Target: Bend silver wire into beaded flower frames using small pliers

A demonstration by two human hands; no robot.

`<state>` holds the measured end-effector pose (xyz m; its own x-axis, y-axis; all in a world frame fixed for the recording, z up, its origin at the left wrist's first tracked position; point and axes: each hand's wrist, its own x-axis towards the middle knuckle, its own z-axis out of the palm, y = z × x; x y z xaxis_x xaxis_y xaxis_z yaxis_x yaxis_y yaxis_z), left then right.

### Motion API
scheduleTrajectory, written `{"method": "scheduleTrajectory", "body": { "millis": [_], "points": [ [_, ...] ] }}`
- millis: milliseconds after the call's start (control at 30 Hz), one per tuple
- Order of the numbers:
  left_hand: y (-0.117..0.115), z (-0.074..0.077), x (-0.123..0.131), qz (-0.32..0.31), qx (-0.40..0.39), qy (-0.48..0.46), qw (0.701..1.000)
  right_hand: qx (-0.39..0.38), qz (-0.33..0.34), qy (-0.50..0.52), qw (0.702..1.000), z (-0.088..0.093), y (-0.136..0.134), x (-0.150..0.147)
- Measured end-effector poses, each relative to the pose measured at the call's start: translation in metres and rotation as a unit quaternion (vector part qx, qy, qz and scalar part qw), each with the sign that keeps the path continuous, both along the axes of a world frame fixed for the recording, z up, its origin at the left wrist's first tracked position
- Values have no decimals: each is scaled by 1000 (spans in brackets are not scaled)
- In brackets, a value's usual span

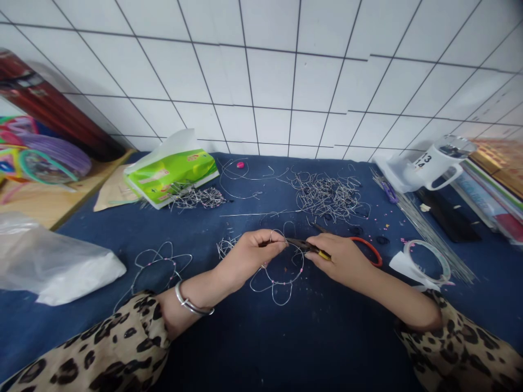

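A wire flower (283, 282), bent into a ring with petal loops and small pink beads, hangs from my left hand (255, 254). The thumb and forefinger of that hand pinch its upper edge. My right hand (341, 255) is closed round a pair of pliers (316, 250) with a bit of yellow on the handle. Their dark jaws point left and meet the wire close to my left fingertips; whether they grip it I cannot tell. A second beaded wire flower (159, 264) lies on the dark blue cloth, left of my left hand.
Behind my hands is a tangle of wire pieces (327, 196). A green tissue pack (175, 174) and a plastic bag (61, 261) lie left. At right are straight wires (433, 231), a tape roll (428, 262) and a white mug (437, 163). A tiled wall (269, 81) closes the back.
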<state>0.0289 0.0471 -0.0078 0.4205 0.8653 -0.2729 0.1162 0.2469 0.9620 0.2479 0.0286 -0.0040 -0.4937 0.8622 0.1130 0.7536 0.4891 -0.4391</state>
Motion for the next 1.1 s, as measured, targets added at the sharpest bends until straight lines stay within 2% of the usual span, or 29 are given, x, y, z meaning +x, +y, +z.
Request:
{"method": "scheduleTrajectory", "body": {
  "millis": [133,267,400,600,1100],
  "points": [
    [1,-1,-1,7,-8,-11,1000,34,4,-20,999,-1,3,4],
    [0,0,-1,-11,24,4,1000,72,12,-37,997,-2,4,6],
    [0,1,-1,-25,61,39,997,71,16,-40,997,0,4,5],
    [2,1,-2,-31,62,58,996,74,25,-42,996,2,3,5],
    [2,1,-2,-31,79,89,992,165,40,-175,970,8,-2,2]
  ]
}}
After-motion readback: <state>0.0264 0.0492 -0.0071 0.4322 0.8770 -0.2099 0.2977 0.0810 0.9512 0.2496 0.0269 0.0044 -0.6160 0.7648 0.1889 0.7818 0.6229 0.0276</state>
